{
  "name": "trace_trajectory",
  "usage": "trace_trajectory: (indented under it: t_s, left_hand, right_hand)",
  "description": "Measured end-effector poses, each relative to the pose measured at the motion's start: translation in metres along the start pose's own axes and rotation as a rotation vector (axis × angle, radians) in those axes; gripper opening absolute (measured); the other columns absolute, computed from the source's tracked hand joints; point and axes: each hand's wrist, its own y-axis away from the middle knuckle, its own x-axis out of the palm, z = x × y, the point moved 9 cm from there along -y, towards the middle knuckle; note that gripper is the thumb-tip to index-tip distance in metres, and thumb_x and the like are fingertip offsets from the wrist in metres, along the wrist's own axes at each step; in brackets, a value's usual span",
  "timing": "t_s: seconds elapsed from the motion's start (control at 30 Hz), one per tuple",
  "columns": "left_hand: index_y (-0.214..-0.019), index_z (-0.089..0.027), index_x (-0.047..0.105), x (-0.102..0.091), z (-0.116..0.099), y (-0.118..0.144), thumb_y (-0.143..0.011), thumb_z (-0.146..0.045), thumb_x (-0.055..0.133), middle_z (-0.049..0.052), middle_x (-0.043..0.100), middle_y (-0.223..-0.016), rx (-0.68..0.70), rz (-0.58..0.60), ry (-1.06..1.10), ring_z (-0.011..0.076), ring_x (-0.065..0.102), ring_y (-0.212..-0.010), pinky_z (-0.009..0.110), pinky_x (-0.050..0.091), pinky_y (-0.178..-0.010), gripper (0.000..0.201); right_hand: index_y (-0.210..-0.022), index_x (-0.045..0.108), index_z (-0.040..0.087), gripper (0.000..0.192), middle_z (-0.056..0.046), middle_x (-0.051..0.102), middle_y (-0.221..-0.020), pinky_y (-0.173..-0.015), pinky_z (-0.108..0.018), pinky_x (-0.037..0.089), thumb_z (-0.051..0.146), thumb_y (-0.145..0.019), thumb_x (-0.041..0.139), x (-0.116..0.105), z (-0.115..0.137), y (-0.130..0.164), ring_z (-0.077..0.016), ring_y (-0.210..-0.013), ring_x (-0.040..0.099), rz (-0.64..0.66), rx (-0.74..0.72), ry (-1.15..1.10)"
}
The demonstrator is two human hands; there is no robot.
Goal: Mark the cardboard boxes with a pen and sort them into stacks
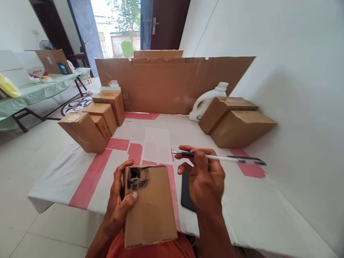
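One small cardboard box (pixel 152 208) in the left hand (pixel 118 204), standing tilted on the lap at the near edge of the table (pixel 53 179); fingers wrapped around the left side of the box, thumb pressed on the front face, just under a black scribbled patch near the top

One pen (pixel 215 157) in the right hand (pixel 205 179), pinched between thumb and fingers, lying almost level, tip to the left, cap end to the right; pen above the table, not touching the box

Two hands apart, each closed on its own thing

One dark phone (pixel 185 191) flat on the table, partly hidden under the right hand

Four closed boxes (pixel 92 123) in a group at the left side of the table, two bigger boxes (pixel 236 120) at the right side near the wall

Two white plastic bottles: one jug (pixel 206 102) lying beside the right boxes, one bottle (pixel 113 86) behind the left group, only the top visible

One long cardboard sheet (pixel 172 84) upright at the far edge of the table

Red strips and one pale sheet (pixel 157 145) on the white cover
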Motion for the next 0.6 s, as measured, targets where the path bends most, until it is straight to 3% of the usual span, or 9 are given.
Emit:
trace_trajectory:
  t_s: [0.07, 0.1, 0.13, 0.2, 0.3, 0.43, 0.6]
  left_hand:
    - [-0.148, -0.027, 0.049, 0.000, 0.004, -0.001, -0.077, -0.052, 0.071, 0.009, 0.066, -0.126, -0.048, 0.032, 0.049, 0.0316, 0.068, -0.107, 0.039, 0.056, -0.088, 0.079]
    - [-0.148, -0.028, 0.048, -0.001, 0.005, -0.001, -0.077, -0.053, 0.071, 0.008, 0.066, -0.127, -0.066, 0.034, 0.057, 0.0324, 0.067, -0.109, 0.038, 0.056, -0.087, 0.080]
    - [-0.148, -0.028, 0.048, -0.002, 0.004, -0.002, -0.076, -0.054, 0.072, 0.007, 0.066, -0.128, -0.073, 0.030, 0.048, 0.0334, 0.065, -0.113, 0.037, 0.055, -0.087, 0.080]
    - [-0.147, -0.029, 0.050, -0.005, 0.003, -0.002, -0.076, -0.056, 0.072, 0.006, 0.065, -0.131, -0.076, 0.016, 0.014, 0.0351, 0.063, -0.119, 0.037, 0.054, -0.089, 0.080]
    - [-0.146, -0.029, 0.052, -0.007, 0.002, -0.002, -0.075, -0.058, 0.073, 0.006, 0.066, -0.133, -0.089, -0.005, -0.018, 0.0360, 0.062, -0.119, 0.038, 0.053, -0.090, 0.079]
    - [-0.147, -0.028, 0.052, -0.008, 0.001, -0.002, -0.074, -0.057, 0.072, 0.006, 0.067, -0.130, -0.099, -0.017, -0.021, 0.0363, 0.063, -0.116, 0.039, 0.054, -0.086, 0.081]
    - [-0.147, -0.028, 0.051, -0.007, 0.000, -0.002, -0.075, -0.057, 0.072, 0.006, 0.065, -0.130, -0.092, -0.012, -0.048, 0.0352, 0.062, -0.115, 0.038, 0.054, -0.085, 0.081]
  right_hand:
    - [-0.097, 0.051, 0.024, 0.030, -0.006, 0.072, -0.101, -0.053, -0.026, 0.048, 0.050, -0.107, 0.042, -0.005, -0.037, -0.012, -0.0171, -0.073, 0.068, 0.065, 0.121, 0.330]
    - [-0.095, 0.049, 0.024, 0.028, -0.004, 0.072, -0.093, -0.058, -0.026, 0.049, 0.046, -0.108, 0.037, -0.004, -0.062, -0.012, -0.0162, -0.070, 0.067, 0.171, 0.209, 0.604]
    - [-0.092, 0.050, 0.023, 0.023, -0.003, 0.071, -0.085, -0.063, -0.028, 0.049, 0.039, -0.107, 0.043, -0.005, -0.084, -0.009, -0.0173, -0.069, 0.067, 0.236, 0.270, 0.743]
    - [-0.086, 0.054, 0.022, 0.016, -0.006, 0.073, -0.081, -0.069, -0.030, 0.047, 0.028, -0.101, 0.054, -0.006, -0.122, 0.002, -0.0219, -0.075, 0.070, 0.314, 0.356, 0.923]
    - [-0.095, 0.061, 0.017, 0.005, -0.018, 0.077, -0.094, -0.073, -0.034, 0.047, 0.018, -0.098, 0.057, -0.002, -0.158, 0.023, -0.0312, -0.091, 0.074, 0.365, 0.450, 1.096]
    - [-0.116, 0.061, 0.010, 0.018, -0.026, 0.076, -0.109, -0.077, -0.037, 0.048, 0.016, -0.101, 0.053, 0.003, -0.170, 0.038, -0.0349, -0.103, 0.075, 0.396, 0.521, 1.235]
    - [-0.121, 0.060, 0.015, 0.022, -0.018, 0.076, -0.114, -0.081, -0.035, 0.050, 0.028, -0.105, 0.053, -0.015, -0.153, 0.044, -0.0317, -0.107, 0.073, 0.363, 0.504, 1.311]
